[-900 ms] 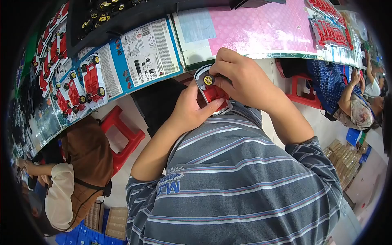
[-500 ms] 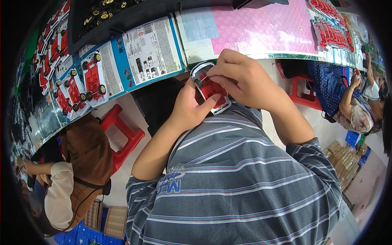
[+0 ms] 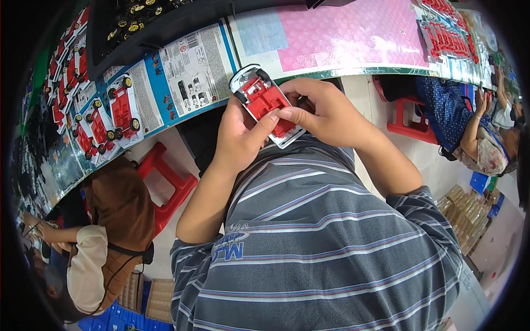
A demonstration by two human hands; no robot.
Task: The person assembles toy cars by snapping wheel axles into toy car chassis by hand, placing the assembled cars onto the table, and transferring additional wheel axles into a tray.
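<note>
Just off the table's near edge, I hold a toy car with a white body and red underside turned up toward me. Dark wheels show at its far end. My left hand grips its left side, with the thumb pressed on the red underside. Closed round the right near side is my right hand, its thumb also on the red part, close to the left thumb. A small dark round piece shows beside the right fingers; whether it is a fitted wheel I cannot tell.
A black tray of gold-and-black wheels stands at the far left. Several red-and-white toy cars lie wheels-up beside it. Printed card sheets and a pink sheet cover the table; red parts lie far right. Co-workers and red stools flank me.
The toy car has shifted left and away from me, tilting to show more of its red underside. My right hand has moved from its far end to its near right side.
</note>
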